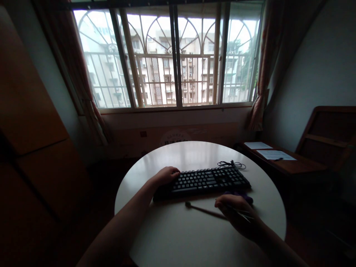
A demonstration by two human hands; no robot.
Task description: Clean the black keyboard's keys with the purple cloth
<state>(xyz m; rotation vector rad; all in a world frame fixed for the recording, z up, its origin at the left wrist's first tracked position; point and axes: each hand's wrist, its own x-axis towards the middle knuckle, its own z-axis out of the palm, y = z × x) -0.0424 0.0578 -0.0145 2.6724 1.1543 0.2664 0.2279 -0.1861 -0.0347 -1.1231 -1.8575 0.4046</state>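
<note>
A black keyboard [203, 180] lies on the round white table [161, 237], slightly tilted to my view. My left hand [167, 175] grips its left end, with the fingers curled over the keys at the upper corner. Closed around a slim, shiny metal tool [244, 216], my right hand [236, 211] hovers in front of the keyboard's right half. The tool's kind is mostly hidden by the fingers. Below the keyboard lies a thin-handled brush [205, 211] with a dark green head, its far end covered by my right hand. A purple cloth [247, 198] shows behind that hand.
A coiled black cable [232, 164] sits behind the keyboard. To the right, a wooden chair [314, 163] carries papers [275, 155] with a dark pen-like item. A barred window [178, 59] with curtains is ahead, and a wooden cabinet [30, 111] stands left.
</note>
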